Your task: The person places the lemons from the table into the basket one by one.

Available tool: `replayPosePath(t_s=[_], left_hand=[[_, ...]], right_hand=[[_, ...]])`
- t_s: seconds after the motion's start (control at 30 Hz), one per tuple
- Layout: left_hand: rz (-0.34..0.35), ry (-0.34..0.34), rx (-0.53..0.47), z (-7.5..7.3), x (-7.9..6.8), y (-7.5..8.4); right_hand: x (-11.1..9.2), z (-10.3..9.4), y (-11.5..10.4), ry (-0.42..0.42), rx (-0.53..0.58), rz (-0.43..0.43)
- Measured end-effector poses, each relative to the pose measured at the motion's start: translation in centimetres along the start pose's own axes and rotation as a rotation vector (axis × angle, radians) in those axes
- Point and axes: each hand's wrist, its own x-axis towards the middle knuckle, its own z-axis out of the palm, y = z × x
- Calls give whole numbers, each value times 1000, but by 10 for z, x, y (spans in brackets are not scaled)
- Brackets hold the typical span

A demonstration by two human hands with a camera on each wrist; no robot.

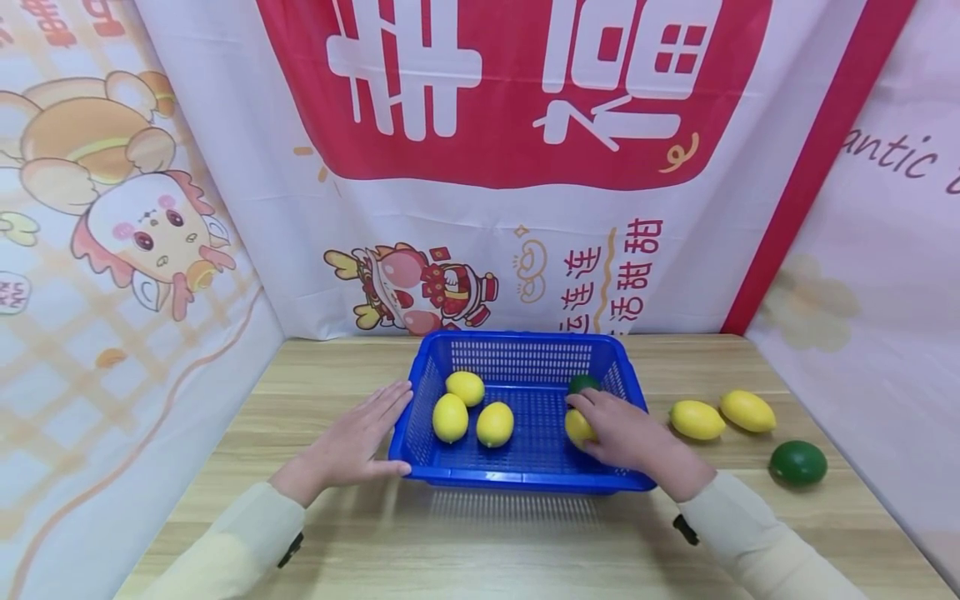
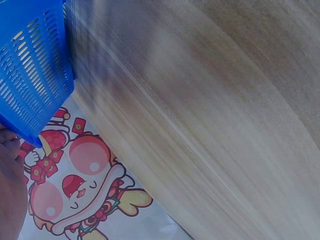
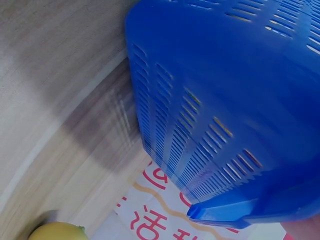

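Observation:
A blue plastic basket with slotted walls stands on the wooden table. Its left part holds several yellow lemons, among them a front lemon. My right hand reaches over the basket's right side and grips another lemon, partly covered by the fingers. Just behind that lemon a dark green fruit shows, half hidden by the hand. With fingers extended, my left hand touches the left rim. In the left wrist view, part of the left hand appears beside the basket.
To the right of the basket, two lemons and a dark green fruit lie on the table. Printed cloth walls enclose the table at the back and both sides.

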Motion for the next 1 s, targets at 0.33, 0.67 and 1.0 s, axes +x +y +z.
replayPosePath(t_s=[0.33,0.67,1.0], left_hand=[[-1,-8,0,1,0,0],[-7,-7,-5,1,0,0],[-14,-8,-6,1,1,0]], right_hand=[[-2,0,2,48,-27,-35],[-9,-6,2,103,-17,-54],[-19,-20,8,179,9,-39]])
